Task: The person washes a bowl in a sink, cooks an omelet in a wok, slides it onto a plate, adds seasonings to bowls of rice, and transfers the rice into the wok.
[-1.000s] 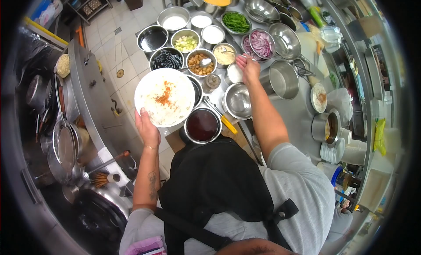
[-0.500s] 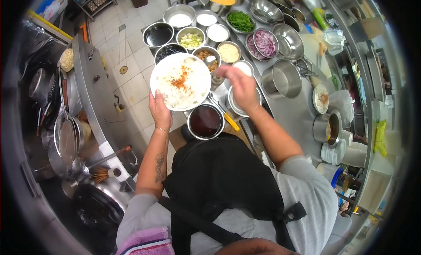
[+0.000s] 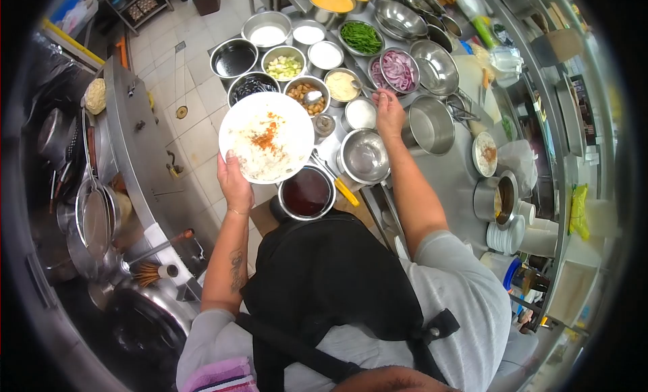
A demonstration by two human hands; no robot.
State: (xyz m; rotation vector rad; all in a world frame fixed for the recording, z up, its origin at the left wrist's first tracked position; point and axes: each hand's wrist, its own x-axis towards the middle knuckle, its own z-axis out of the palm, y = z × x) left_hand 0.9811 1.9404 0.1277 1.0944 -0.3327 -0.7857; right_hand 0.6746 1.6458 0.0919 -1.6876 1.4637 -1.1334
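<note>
My left hand (image 3: 235, 183) grips the near edge of a white plate (image 3: 266, 166), which bears white food with orange-red powder in its middle. My right hand (image 3: 388, 115) is closed on the handle of a small metal spoon (image 3: 364, 87), whose bowl is at the rim of a pot of pale yellowish powder (image 3: 341, 85). Just beyond that hand lie bowls of sliced purple onion (image 3: 398, 71). Left of the powder, a pot of brown chunks (image 3: 315, 103) holds another spoon. Below the plate is a pot of dark red liquid (image 3: 306, 191).
Pots of chopped green pieces (image 3: 283, 67), black liquid (image 3: 233, 58) and orange liquid (image 3: 331, 1) stand farther away. Yellow-handled tongs (image 3: 347, 191) lie beside an empty metal bowl (image 3: 365, 156). At right are a deep pot (image 3: 432, 125) and a second plate of food (image 3: 484, 154).
My right hand went from the powder pot over the nearer jar, then back out to the spoon at the powder pot. The plate shifted right, then slightly back left.
</note>
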